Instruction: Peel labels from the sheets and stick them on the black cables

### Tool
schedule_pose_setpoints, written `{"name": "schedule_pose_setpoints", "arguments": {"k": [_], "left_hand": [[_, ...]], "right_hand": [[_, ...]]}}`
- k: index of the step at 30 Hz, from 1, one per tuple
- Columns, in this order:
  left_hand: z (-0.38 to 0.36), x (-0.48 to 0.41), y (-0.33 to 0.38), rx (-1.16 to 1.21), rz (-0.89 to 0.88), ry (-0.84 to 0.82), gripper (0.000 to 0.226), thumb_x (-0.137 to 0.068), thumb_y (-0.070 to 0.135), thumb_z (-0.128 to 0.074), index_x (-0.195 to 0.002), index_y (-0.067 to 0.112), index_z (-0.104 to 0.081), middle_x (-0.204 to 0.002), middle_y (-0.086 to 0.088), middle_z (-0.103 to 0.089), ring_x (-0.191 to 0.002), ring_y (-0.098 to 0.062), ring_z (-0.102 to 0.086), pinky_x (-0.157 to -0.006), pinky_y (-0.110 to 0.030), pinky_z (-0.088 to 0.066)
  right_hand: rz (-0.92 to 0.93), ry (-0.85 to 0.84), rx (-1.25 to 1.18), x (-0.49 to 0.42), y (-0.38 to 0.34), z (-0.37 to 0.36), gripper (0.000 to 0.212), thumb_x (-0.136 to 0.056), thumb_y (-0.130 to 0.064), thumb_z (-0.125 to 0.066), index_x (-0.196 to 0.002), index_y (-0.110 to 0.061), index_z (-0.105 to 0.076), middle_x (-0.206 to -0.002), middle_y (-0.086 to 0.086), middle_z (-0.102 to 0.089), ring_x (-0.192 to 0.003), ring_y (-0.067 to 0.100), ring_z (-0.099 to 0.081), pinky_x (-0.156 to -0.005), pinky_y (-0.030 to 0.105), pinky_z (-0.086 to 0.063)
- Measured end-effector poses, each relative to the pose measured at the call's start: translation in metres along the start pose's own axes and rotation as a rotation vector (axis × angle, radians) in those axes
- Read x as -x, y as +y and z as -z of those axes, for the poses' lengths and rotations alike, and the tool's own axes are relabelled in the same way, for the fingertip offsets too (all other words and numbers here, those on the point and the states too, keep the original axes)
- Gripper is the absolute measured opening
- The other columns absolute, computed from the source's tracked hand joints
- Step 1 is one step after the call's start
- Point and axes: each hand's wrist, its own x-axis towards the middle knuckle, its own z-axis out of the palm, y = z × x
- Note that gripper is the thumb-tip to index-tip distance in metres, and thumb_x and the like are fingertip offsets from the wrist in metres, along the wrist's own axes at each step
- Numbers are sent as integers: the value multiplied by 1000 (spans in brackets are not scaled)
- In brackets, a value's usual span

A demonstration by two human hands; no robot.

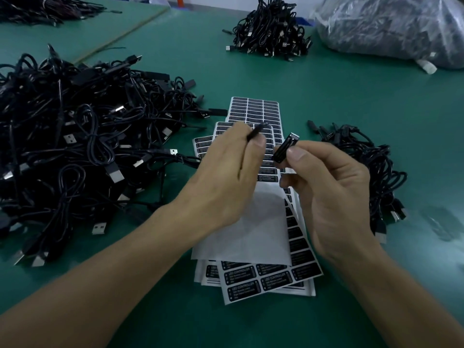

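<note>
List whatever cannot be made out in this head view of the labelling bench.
Head view:
- Label sheets: fine print under the heading is too small to read.
- Plastic bag: contents blurred by the film, cut by the top and right edges.
- Controller block pinched by the right hand: fingers hide whether a label is on it.
- Cable pinched by the left hand: its run vanishes behind the hand.

We list a green table mat, matt and faintly textured; heaped black cables in smooth plastic sheathing with a dull sheen, their USB plugs of bright bare metal; and a clear plastic bag, crinkled and glossy. We list label sheets of smooth white backing paper carrying matt black labels printed in white. We also list one thin cable, matt black, and one controller block of glossy, ribbed black plastic with a bright metallic-looking end.
</note>
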Motion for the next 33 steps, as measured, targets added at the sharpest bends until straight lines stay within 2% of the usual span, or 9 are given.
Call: {"name": "schedule_pose_setpoints", "arguments": {"k": [4, 8, 12, 19, 22, 25, 28, 30, 33], "left_hand": [[-2, 0, -2, -262, -58, -71, 28, -100, 32, -26, -94, 17, -49, -91, 2, -45, -84, -17, -41, -72, -29, -33], [-1, 0, 1, -465, -101, -89, 36, -90, 21, -29, -110, 9, -57, -95, 2, -37, -88, -15, -34, -72, -29, -32], [0, 0, 2, -557, -58, -93, 26, -97, 16, -41, -114, 11, -59, -95, 2, -33, -88, -15, -28, -70, -43, -47], [-3, 2, 4, -768, -43, 11, 28, -101, 30, -60, -128, 27, -57, -83, 9, -33, -76, -14, -35, -53, -32, -35], [-2, 2, 2, -724, -80, 0, 20, -103, 34, -54, -119, 27, -63, -83, 10, -45, -70, -17, -48, -53, -31, -36], [-1, 2, 0, -578, -136, -43, 21, -102, 34, -54, -114, 22, -68, -93, 7, -63, -81, -21, -63, -62, -38, -50], [-2, 2, 2, -419, -169, -72, 20, -98, 34, -54, -93, 19, -66, -81, 8, -60, -71, -16, -56, -60, -33, -43], [-3, 1, 1, -282, -160, -99, 30, -98, 34, -45, -73, 19, -54, -66, 8, -53, -61, -14, -49, -57, -32, -38], [-2, 0, -5, -52, -75, -79, 43, -104, 25, -48, -64, 11, -54, -57, -4, -55, -51, -21, -46, -50, -37, -38]], "right_hand": [[22, -17, 81, 2, 1, -1, 10, -83, -26, -70, -86, -26, -79, -82, -3, -73, -75, 12, -66, -64, 23, -52], [84, -40, 199, 3, -1, -4, 10, -88, -22, -67, -91, -25, -76, -80, -8, -72, -72, 5, -65, -70, 19, -52], [118, -44, 201, 4, -2, -5, 10, -91, -18, -66, -94, -22, -75, -80, -6, -72, -72, 6, -65, -68, 18, -51], [52, 80, 234, 2, -1, -2, 13, -95, -14, -66, -92, -24, -74, -79, 0, -74, -67, 14, -69, -59, 22, -53], [39, 83, 283, 0, 0, -1, 16, -95, -10, -65, -89, -23, -73, -76, 0, -73, -65, 12, -67, -59, 21, -52], [26, 126, 322, -3, 2, 3, 18, -96, -9, -64, -87, -23, -72, -74, -4, -71, -65, 7, -64, -61, 18, -51], [15, 168, 340, -5, 3, 5, 20, -96, -11, -64, -85, -26, -71, -73, -7, -70, -67, 7, -63, -63, 18, -51], [19, 163, 350, -6, 3, 5, 19, -96, -12, -64, -86, -26, -72, -75, -9, -70, -69, 5, -63, -65, 18, -51], [19, 145, 343, -5, 2, 4, 19, -96, -10, -63, -88, -24, -72, -75, -9, -70, -70, 3, -63, -65, 16, -50]]}}
